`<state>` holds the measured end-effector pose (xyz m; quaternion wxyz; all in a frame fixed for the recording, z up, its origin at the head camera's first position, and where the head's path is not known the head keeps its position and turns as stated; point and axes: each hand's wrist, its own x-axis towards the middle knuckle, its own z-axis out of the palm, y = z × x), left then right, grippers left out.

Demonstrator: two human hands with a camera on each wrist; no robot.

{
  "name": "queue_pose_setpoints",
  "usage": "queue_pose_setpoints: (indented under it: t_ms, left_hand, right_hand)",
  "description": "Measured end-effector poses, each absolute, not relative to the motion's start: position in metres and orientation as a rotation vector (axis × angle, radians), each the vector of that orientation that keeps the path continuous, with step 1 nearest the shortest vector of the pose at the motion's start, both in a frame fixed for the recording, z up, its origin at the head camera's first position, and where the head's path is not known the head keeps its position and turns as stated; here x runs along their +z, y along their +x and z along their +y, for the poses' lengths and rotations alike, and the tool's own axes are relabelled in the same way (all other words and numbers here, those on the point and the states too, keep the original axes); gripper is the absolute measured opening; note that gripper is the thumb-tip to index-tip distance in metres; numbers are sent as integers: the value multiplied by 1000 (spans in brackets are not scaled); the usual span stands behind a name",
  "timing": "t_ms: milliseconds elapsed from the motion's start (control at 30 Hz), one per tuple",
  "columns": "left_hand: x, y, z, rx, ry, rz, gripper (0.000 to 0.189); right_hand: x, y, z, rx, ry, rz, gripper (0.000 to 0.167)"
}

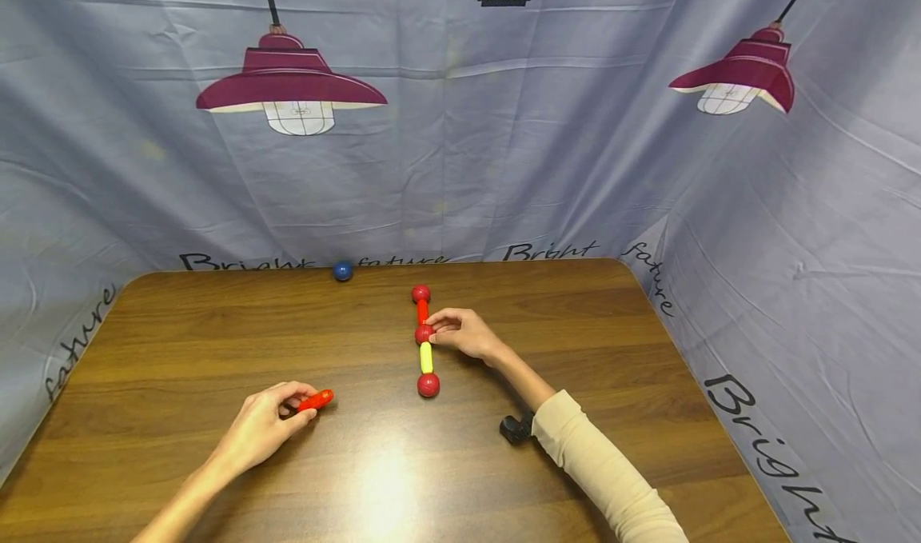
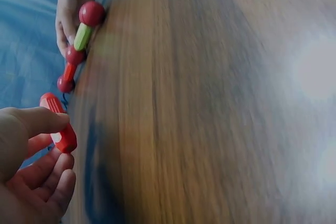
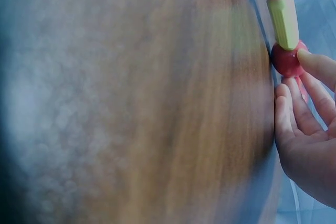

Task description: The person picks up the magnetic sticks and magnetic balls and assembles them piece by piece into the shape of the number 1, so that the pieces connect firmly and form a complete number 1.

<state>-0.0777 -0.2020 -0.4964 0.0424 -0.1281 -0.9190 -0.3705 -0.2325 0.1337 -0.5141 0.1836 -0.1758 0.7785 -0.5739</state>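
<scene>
A red toy rod [image 1: 316,400] is pinched between the thumb and fingers of my left hand [image 1: 265,421], over the left middle of the table. My right hand [image 1: 466,333] grips the middle red ball [image 3: 287,61] of a straight chain. In that chain a red rod [image 1: 422,312] joins the far red ball [image 1: 420,293] to the middle one. A yellow-green rod [image 1: 427,358] runs from the middle ball to the near red ball [image 1: 428,385]. In the right wrist view, my fingers partly hide the red rod behind the middle ball.
A blue ball [image 1: 342,270] lies at the table's back edge, left of the chain. Below my right forearm, a small black object [image 1: 514,429] shows beside the sleeve [image 1: 576,431]. Printed grey curtains [image 1: 432,127] surround the back and sides of the wooden table [image 1: 180,327].
</scene>
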Motion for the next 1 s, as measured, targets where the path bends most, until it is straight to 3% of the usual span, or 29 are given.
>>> queue_pose_setpoints:
  t_ms: [267,500,733,1000]
  left_hand:
    - [-491,-81,-176,-1574,-242,-2814,20]
    - [-492,-80,-150,-1949,-239,-2760,27]
    - [-498,-79,-120,-2158,-248,-2743,31]
    - [-504,-78,-90,-2385,-281,-2638,35]
  right_hand:
    - [-513,-233,134,-1611,-497,2203,28]
    - [-508,-231,133,-1595,-509,2194,30]
    - [-478,-216,131,-1596,-523,2183,29]
    - [-477,-214,130,-1612,-529,2189,27]
